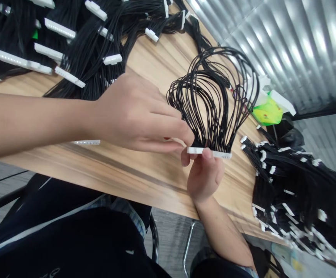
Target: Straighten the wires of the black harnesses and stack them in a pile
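My right hand grips a white strip connector from below, its thumb pressed on the near face. Many thin black wires rise from that connector and loop back over the table, forming a wire harness. From the left reaches my left hand, back upward, fingers closed in a pinch at the connector's left end, beside the wires. Whatever sits between those fingertips is hidden.
Black cables with white connectors heap up at the table's far left. Another pile of such cables lies at the right. A yellow-green bag stands by the corrugated metal wall. The wooden table's near edge runs before my lap.
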`<state>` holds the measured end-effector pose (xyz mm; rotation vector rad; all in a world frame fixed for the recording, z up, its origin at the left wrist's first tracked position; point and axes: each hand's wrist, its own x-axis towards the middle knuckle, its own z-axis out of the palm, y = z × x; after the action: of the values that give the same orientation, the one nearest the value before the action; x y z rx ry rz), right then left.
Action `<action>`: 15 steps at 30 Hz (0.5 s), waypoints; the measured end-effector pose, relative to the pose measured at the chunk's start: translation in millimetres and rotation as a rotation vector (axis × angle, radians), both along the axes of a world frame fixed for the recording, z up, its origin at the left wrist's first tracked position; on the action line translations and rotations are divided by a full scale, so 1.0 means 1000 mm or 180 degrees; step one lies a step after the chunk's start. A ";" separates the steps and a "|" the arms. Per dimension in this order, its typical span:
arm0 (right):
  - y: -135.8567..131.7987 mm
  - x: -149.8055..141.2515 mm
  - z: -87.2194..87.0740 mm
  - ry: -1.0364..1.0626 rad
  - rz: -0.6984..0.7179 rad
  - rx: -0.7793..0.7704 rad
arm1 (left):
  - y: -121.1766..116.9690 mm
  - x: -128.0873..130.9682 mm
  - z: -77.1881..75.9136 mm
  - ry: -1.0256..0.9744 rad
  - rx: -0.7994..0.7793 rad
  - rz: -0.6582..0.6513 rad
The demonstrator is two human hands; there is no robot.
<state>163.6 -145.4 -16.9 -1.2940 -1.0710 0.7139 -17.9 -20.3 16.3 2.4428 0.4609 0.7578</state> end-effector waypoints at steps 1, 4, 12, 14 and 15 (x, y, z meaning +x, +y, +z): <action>-0.002 0.002 -0.002 -0.0106 0.0012 0.0064 | -0.001 -0.001 0.001 0.0005 0.0026 0.0038; -0.004 0.005 -0.004 -0.0317 0.0178 0.0194 | -0.004 -0.002 0.001 0.0022 -0.0011 0.0006; 0.001 0.010 -0.011 -0.0741 0.0421 0.0624 | 0.005 0.005 -0.016 -0.0546 0.0999 -0.0140; 0.001 0.011 -0.011 -0.0796 0.0470 0.0693 | 0.007 0.004 -0.019 -0.0702 0.1266 -0.0250; 0.001 0.012 -0.011 -0.0839 0.0493 0.0695 | 0.007 0.004 -0.019 -0.0677 0.1323 -0.0263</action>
<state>175.4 -144.3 -28.0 -1.1454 -1.4343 0.5317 -14.3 -13.1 -2.4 2.6925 0.1267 1.1583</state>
